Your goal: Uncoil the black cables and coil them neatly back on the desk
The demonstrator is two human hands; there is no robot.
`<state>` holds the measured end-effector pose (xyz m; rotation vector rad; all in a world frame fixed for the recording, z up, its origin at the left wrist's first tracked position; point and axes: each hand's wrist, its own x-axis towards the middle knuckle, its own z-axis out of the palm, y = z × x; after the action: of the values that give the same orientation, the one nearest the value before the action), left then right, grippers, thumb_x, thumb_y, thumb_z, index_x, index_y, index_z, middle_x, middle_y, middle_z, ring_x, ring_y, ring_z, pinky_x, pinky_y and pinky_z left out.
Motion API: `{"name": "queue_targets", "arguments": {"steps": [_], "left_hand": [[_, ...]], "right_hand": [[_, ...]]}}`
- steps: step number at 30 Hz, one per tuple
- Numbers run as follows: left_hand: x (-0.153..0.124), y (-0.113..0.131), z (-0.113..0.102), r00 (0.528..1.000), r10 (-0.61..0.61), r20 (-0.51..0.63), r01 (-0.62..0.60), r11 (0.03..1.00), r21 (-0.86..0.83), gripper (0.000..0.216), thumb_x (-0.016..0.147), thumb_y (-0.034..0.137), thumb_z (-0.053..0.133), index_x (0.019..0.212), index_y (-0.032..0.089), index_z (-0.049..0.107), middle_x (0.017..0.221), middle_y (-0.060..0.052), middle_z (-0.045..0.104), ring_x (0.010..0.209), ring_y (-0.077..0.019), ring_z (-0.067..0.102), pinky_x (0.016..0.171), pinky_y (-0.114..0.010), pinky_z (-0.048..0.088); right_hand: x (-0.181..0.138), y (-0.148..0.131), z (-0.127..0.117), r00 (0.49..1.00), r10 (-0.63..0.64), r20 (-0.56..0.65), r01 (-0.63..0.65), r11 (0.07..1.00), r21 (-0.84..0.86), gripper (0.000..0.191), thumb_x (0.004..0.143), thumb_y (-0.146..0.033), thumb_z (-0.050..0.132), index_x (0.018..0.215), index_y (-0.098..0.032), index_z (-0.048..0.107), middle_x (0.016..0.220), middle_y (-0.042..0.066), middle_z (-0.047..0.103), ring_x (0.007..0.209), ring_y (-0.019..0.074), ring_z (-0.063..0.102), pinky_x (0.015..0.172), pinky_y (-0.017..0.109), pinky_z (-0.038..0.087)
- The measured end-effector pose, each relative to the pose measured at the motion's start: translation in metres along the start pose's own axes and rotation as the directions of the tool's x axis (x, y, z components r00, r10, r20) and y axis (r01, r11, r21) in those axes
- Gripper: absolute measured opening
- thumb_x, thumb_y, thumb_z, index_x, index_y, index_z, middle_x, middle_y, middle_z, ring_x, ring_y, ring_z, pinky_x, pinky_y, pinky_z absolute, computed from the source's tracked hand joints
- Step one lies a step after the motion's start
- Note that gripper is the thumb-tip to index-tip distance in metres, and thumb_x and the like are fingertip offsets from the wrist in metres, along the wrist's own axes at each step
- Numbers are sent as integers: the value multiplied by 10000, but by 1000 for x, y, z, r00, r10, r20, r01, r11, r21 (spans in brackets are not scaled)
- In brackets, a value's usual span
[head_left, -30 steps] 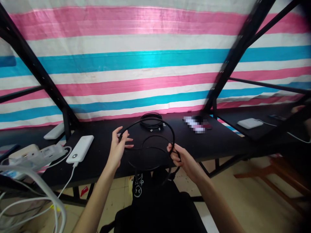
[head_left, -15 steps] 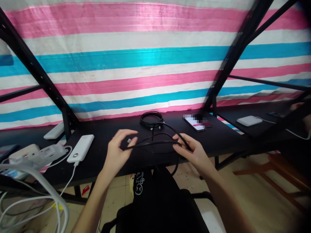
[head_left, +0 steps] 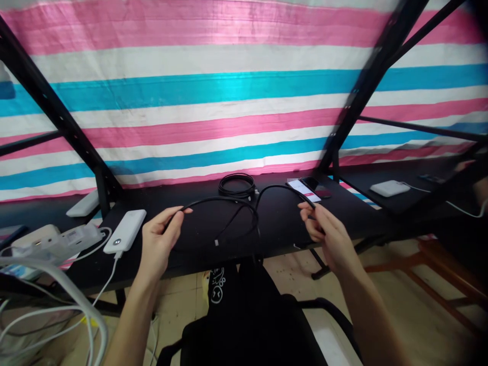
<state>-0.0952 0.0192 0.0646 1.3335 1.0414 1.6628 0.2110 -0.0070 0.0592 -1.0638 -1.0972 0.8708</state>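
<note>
A black cable (head_left: 221, 199) stretches in loose arcs between my two hands above the dark table. My left hand (head_left: 162, 234) pinches one stretch of it between thumb and fingers. At the other side, my right hand (head_left: 328, 231) is closed round another stretch. The arcs cross near the middle, and a small pale connector (head_left: 216, 243) hangs low there. Behind them a second black cable (head_left: 236, 186) lies in a round coil on the table, with light-coloured plugs at its right edge.
A phone with a lit screen (head_left: 304, 190) lies at the back right. To the left are a white power bank (head_left: 125, 231) with a cord plugged in and a power strip (head_left: 72, 241). Another white device (head_left: 390, 188) rests on the right-hand table. Slanting black frame bars (head_left: 358, 91) flank the workspace.
My hands have moved apart, left and right, drawing the bunched cable out into wider arcs. My left fingers have closed on the cable. The coiled cable stays in place.
</note>
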Motion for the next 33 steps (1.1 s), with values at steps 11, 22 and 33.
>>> {"name": "queue_targets", "arguments": {"steps": [11,22,33], "left_hand": [[-24,14,30,975,191,114,-205,970,132,118,740,202,684,810,242,771,593,-12,663,408,-99,429,390,-221,303],[-21,21,29,988,144,-48,-150,970,-192,205,737,352,730,844,177,740,428,52,428,349,-42,292,345,-199,242],[-12,21,1,974,202,-101,-220,950,-223,225,713,360,751,765,141,738,343,92,299,301,-16,179,345,-203,94]], "right_hand": [[-19,30,27,970,73,232,-10,965,-261,401,832,-454,562,1183,-263,593,1062,52,571,646,118,437,596,254,386],[-16,29,28,861,370,349,-441,885,149,669,771,-648,510,1267,-201,541,851,62,637,523,94,312,499,237,291],[4,35,14,877,417,238,-427,904,-8,447,714,-434,692,1082,-179,686,621,-45,370,527,63,253,447,201,177]]}}
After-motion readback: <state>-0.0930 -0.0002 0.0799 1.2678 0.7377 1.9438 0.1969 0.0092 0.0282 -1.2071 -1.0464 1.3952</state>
